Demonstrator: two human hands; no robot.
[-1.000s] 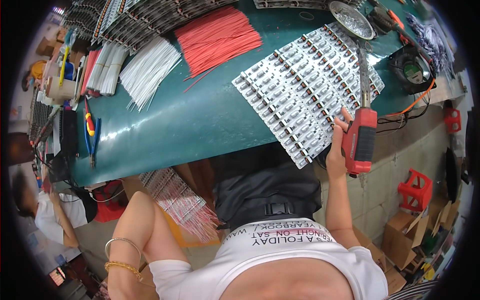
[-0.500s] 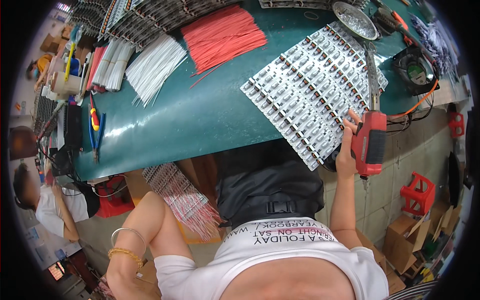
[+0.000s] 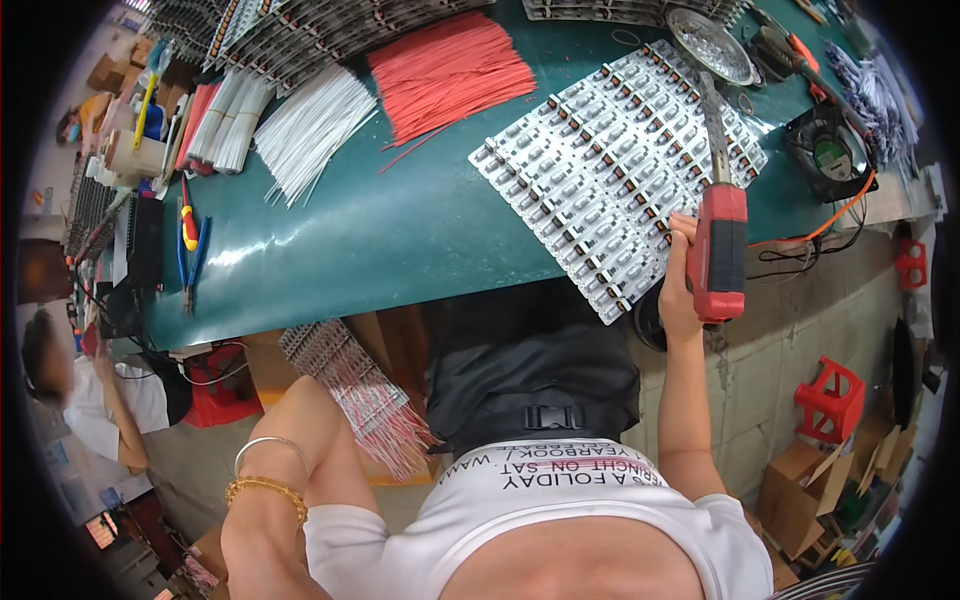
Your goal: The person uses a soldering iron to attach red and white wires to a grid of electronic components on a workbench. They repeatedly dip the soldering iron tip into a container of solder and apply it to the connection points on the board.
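My right hand (image 3: 678,285) is closed around the grip of a red-and-black hand tool (image 3: 720,250) with a long metal nose. That nose points away from me, above the right part of a panel of white circuit boards (image 3: 590,170). Rows of small parts, some orange and black, cover the panel. Just beyond the tool's tip is a round metal dish (image 3: 745,68) with silvery bits in it. My left arm is bent away from the table, two bracelets at its wrist. Only part of my left hand (image 3: 262,550) shows at the lower edge, its fingers hidden.
Red wires (image 3: 450,75) and white wires (image 3: 315,125) lie in bundles on the green table (image 3: 380,230). Stacked boards (image 3: 330,40) stand behind them. Pliers (image 3: 193,265) lie at left, a black fan (image 3: 830,155) at right. A co-worker (image 3: 110,405) sits far left.
The hand tool has shifted left, its nose further over the board panel. My view has moved a little. My left arm has lowered slightly at the picture's lower left.
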